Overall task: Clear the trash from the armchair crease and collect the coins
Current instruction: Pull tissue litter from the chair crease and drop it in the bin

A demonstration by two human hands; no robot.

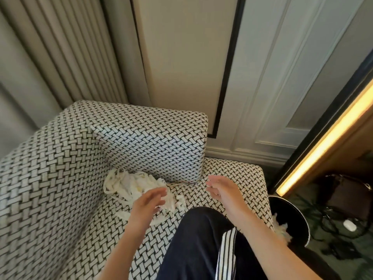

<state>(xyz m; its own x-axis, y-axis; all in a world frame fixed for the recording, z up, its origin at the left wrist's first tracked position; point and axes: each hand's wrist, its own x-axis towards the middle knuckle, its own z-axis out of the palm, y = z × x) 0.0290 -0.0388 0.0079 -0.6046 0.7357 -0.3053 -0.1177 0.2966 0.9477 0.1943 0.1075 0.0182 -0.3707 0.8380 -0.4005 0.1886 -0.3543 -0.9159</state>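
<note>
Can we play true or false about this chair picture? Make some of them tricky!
1. White paper scraps lie in the corner of the armchair. True.
2. The right hand holds a coin. False: it is open and holds nothing, and no coin shows.
3. The bin beside the chair is black, with some white scraps inside. True.
4. The armchair is plain red. False: it has a black-and-white woven pattern.
5. The left hand reaches over the paper scraps. True.
</note>
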